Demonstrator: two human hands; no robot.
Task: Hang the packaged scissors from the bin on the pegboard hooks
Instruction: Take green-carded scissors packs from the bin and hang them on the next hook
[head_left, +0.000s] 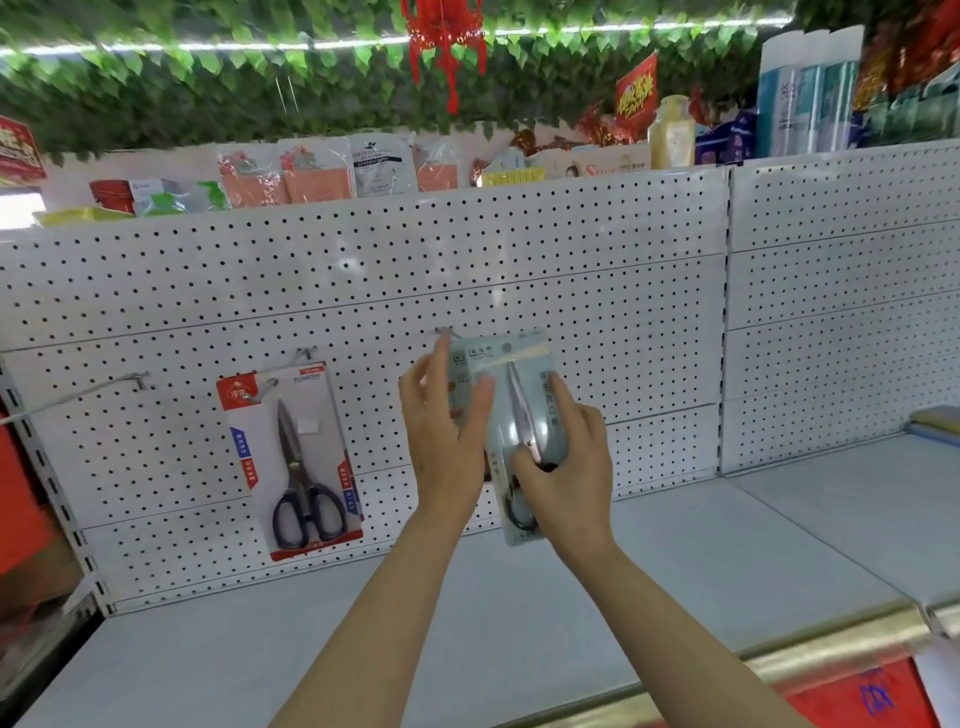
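Two hands up at my 12 o'clock: right hand fingers clamped on grey pack, left hand fingers straight, apart, touching its top by hook. Red pack hangs at 10 o'clock on pegboard.

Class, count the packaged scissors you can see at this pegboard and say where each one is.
2. The red-carded scissors hang on a hook on the left. The pale blue pack is held by the right hand near the centre hook; another pack may be hidden behind it.
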